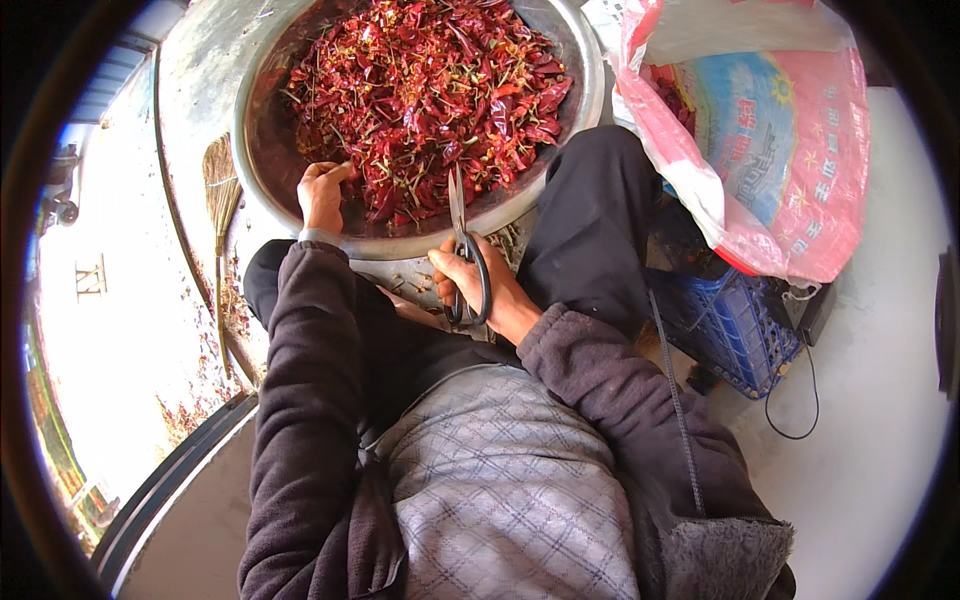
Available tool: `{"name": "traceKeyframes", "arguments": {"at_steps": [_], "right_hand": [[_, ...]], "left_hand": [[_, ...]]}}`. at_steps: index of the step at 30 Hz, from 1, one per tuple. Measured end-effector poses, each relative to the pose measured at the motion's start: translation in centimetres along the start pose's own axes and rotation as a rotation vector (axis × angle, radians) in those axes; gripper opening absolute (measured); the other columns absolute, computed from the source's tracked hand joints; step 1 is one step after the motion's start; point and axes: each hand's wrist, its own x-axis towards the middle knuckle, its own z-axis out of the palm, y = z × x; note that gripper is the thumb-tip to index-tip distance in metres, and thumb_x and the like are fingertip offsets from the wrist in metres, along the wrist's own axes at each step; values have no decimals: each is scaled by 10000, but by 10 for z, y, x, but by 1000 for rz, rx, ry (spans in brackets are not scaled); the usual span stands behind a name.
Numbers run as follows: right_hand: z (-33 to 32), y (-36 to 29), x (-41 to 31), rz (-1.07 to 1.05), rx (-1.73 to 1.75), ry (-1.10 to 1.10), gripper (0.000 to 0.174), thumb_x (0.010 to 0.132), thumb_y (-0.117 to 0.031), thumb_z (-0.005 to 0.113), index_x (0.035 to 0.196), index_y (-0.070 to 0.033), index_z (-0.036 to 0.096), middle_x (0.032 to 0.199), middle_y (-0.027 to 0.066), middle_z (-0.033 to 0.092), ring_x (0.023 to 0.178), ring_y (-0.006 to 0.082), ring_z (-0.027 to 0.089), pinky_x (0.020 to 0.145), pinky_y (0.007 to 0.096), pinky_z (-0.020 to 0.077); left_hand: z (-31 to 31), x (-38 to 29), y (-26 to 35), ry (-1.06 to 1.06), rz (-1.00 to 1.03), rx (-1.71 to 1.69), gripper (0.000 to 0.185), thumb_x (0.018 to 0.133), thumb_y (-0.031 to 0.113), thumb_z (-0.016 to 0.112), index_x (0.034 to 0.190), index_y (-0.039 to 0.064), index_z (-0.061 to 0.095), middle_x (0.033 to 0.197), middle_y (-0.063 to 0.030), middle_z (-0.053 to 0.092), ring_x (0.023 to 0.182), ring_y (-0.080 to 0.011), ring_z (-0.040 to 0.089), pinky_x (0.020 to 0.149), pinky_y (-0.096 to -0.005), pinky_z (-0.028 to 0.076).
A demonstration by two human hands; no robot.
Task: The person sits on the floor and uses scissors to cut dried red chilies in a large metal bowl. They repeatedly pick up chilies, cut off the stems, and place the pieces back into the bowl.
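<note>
A wide metal basin [600, 82] stands before me, heaped with dried red chili peppers [427, 105], many of them cut up, with pale stems among them. My left hand [322, 196] is over the basin's near left part, thumb and forefinger together at the edge of the heap; whether a small piece is pinched between them cannot be told. My right hand [487, 283] holds scissors [457, 202] with black handles. Their metal blades point away from me over the basin's near rim and look nearly closed, with the tips by the peppers.
At the right, a pink and blue woven plastic sack [817, 150] with red peppers inside stands by a blue plastic crate [720, 322]. A straw broom [220, 187] lies left of the basin. Black-trousered knees flank the basin's near side, with pepper scraps on the floor.
</note>
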Motion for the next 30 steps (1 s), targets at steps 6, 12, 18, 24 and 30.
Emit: {"name": "traceKeyframes", "arguments": {"at_steps": [6, 12, 18, 24, 30], "right_hand": [[-3, -5, -4, -3, -15, 35, 296, 945, -278, 694, 982, -47, 514, 753, 44, 609, 593, 119, 609, 544, 279, 512], [-2, -1, 0, -100, -258, 47, 441, 910, -380, 745, 1017, -4, 540, 755, 82, 645, 635, 153, 656, 593, 310, 517], [0, -2, -4, -144, -450, 27, 453, 892, -391, 762, 1043, -15, 559, 738, 100, 656, 622, 174, 651, 610, 340, 529], [-6, 2, -13, -228, -419, 29, 419, 930, -376, 718, 1010, 3, 558, 747, 90, 674, 615, 165, 651, 586, 322, 517], [-10, 2, -16, -178, -490, 67, 416, 923, -377, 732, 991, -7, 553, 697, 73, 650, 610, 151, 650, 547, 324, 504]], "left_hand": [[2, 43, -44, -43, 187, 1050, 486, 766, 248, 787, 1234, 145, 706, 1105, -170, 729, 1041, -350, 692, 912, -414, 532], [1, 41, -46, -83, 164, 1073, 284, 781, 241, 778, 1030, 105, 758, 998, -173, 737, 993, -365, 687, 882, -438, 531], [-2, 39, -62, -317, 363, 1272, 335, 782, 115, 560, 1062, 21, 717, 1030, -267, 701, 1022, -436, 663, 913, -511, 517], [-2, 45, -72, -332, 424, 1420, 278, 825, 122, 574, 1017, 15, 743, 1043, -245, 711, 1032, -397, 680, 906, -478, 540], [-5, 46, -72, -534, 483, 1413, 269, 842, 124, 543, 1012, -10, 703, 1041, -254, 707, 1021, -402, 681, 901, -478, 536]]}}
